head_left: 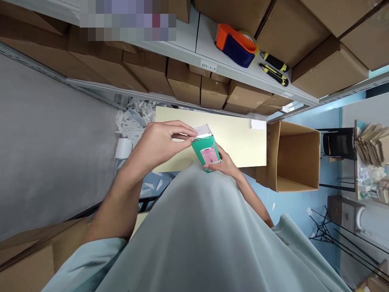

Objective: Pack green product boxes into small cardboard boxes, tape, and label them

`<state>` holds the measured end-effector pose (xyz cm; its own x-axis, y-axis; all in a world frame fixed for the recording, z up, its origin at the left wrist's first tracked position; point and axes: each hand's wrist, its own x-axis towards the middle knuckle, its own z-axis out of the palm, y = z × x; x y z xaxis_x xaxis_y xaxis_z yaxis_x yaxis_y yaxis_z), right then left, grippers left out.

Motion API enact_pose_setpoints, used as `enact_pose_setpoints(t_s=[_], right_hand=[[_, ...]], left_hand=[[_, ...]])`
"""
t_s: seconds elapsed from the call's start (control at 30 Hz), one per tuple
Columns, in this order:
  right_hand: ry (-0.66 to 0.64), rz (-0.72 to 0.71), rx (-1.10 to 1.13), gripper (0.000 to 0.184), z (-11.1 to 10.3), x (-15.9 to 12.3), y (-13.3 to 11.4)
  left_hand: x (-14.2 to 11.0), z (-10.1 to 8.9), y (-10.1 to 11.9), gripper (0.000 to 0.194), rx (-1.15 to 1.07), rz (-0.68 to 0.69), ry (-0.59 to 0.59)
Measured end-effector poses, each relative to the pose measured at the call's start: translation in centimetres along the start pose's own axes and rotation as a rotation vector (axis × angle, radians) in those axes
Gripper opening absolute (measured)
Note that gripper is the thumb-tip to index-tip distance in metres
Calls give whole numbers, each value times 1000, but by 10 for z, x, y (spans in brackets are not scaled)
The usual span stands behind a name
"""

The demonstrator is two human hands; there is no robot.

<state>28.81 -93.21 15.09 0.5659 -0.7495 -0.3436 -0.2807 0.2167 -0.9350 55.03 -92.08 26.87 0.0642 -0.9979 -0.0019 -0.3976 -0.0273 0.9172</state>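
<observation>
A small green box (203, 149) with a pink item printed on its front is tilted just before my body, over the pale yellow tabletop (237, 152). Its top end has a white flap (203, 130) standing up. My right hand (224, 162) grips the box around its lower part, thumb across the front. At the top left corner, my left hand (170, 140) has thumb and fingers pinched together on the flap's edge. What lies inside the box is hidden.
A small white box (257, 124) lies at the table's far right corner. Right of it stands an open cardboard carton (298, 156). Above, a shelf (209, 65) bears cartons, an orange-blue tape dispenser (237, 44) and two utility knives (275, 69). White scraps (133, 121) pile at left.
</observation>
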Motion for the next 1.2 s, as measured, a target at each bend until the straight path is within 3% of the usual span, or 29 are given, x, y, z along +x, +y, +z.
enact_pose_setpoints(t_s=[0.2, 0.57, 0.9, 1.07, 1.2], right_hand=[[-10, 7, -83, 122, 8, -1, 5], [-17, -18, -100, 116, 5, -1, 4], [24, 27, -1, 124, 0, -2, 8], [-47, 6, 67, 116, -2, 2, 2], [-80, 73, 130, 105, -3, 10, 7]], left_hand=[[0, -1, -7, 21, 121, 61, 43], [-2, 25, -25, 23, 174, 17, 230], [-5, 13, -43, 34, 50, 31, -57], [9, 21, -62, 48, 17, 10, -127], [29, 30, -77, 57, -85, 11, -135]])
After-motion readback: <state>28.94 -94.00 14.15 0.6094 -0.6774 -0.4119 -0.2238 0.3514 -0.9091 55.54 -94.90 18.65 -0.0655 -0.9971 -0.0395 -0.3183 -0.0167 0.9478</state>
